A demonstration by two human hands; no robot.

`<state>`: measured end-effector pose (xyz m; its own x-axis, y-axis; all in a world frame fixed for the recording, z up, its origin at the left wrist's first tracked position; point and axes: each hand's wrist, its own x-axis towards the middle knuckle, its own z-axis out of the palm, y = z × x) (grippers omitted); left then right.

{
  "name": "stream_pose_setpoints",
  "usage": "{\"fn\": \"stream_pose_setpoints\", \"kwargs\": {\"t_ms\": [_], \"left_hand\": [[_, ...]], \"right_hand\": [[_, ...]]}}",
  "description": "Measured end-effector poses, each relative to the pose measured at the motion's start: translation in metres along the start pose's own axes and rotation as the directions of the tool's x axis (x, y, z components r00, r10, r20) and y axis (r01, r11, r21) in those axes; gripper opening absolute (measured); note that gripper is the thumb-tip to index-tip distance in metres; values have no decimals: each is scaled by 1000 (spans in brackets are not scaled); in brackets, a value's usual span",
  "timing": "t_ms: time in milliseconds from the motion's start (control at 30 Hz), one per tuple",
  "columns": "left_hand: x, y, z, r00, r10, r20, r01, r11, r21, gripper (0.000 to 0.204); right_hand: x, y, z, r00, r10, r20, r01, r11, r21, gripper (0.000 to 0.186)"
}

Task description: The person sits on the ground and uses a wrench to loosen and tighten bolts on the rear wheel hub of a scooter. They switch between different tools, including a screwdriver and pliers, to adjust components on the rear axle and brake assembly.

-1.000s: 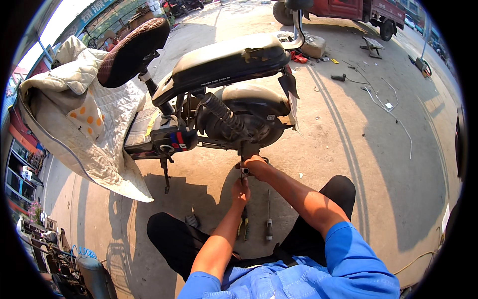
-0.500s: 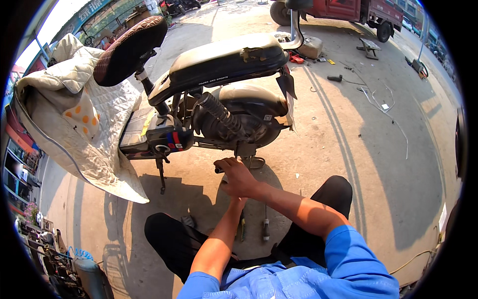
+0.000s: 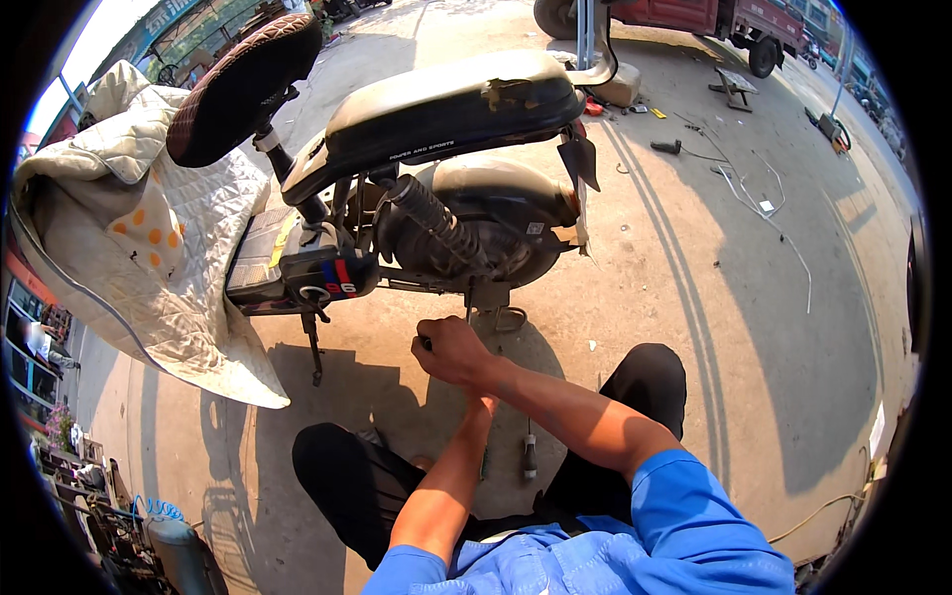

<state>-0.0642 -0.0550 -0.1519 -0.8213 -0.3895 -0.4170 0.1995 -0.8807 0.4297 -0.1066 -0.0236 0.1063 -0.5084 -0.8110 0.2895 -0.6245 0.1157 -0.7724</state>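
My right hand (image 3: 452, 352) is closed around a dark-handled tool (image 3: 426, 343), whose exact kind its fingers hide. Just above that hand a thin metal shaft (image 3: 469, 303) shows, reaching to the underside of an electric scooter (image 3: 446, 129) near its rear wheel (image 3: 511, 243). Below the right wrist my left hand (image 3: 480, 403) shows only in part, its fingers hidden behind the right arm. On the ground between my knees lie a screwdriver (image 3: 530, 458) with a dark and pale handle and a greenish slim tool (image 3: 484, 462), half covered by my left forearm.
A quilted cream cover (image 3: 203, 317) drapes over the scooter's front, beside its brown saddle (image 3: 248, 84). The kickstand (image 3: 315, 352) reaches down at left. Bent wire and cable (image 3: 754, 203) lie at right, near a small stool (image 3: 734, 89). A red truck (image 3: 674, 18) stands behind.
My right hand has moved slightly left and toward me, and the shaft above it now shows. The whole view has shifted a little; the tools on the ground still lie there.
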Motion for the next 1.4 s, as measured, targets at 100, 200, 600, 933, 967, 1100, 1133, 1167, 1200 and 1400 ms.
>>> {"fn": "stream_pose_setpoints", "kwargs": {"t_ms": [100, 200, 600, 933, 967, 1100, 1133, 1167, 1200, 1400], "left_hand": [[1, -6, -4, 999, 4, 36, -3, 999, -41, 31], [-5, -16, -6, 994, 15, 109, -3, 994, -112, 31], [-67, 10, 134, 822, -171, 544, 437, 802, -408, 43], [-85, 59, 158, 988, -135, 72, 142, 986, -93, 23], [-85, 56, 154, 959, -154, 238, 228, 918, -323, 20], [-92, 61, 182, 970, -244, 20, 245, 967, -64, 22], [-90, 66, 170, 963, -265, 59, 270, 957, -109, 24], [-82, 65, 173, 945, -302, 124, 318, 938, -138, 27], [-79, 73, 165, 924, -337, 181, 372, 903, -217, 27], [-82, 97, 164, 803, -352, 482, 569, 693, -443, 22]], "right_hand": [[4, 0, 8, 1000, -20, 11, 20, 998, -63, 24], [12, -2, 19, 994, -20, 103, 35, 989, -143, 23], [20, 27, 57, 753, 197, 628, 41, 938, -344, 33], [20, 16, -56, 988, 143, -65, -151, 979, -136, 25], [16, 26, -65, 973, 221, -62, -229, 961, -156, 25], [-2, 74, -79, 768, 638, 51, -638, 770, -23, 23], [-5, 85, -76, 674, 727, 132, -738, 672, 61, 23], [-9, 138, -65, 619, 728, 294, -785, 581, 213, 24], [-12, 137, -59, 754, 452, 476, -405, 891, -205, 22], [-49, 154, -33, 822, 17, 569, -297, 865, 404, 27]]}}
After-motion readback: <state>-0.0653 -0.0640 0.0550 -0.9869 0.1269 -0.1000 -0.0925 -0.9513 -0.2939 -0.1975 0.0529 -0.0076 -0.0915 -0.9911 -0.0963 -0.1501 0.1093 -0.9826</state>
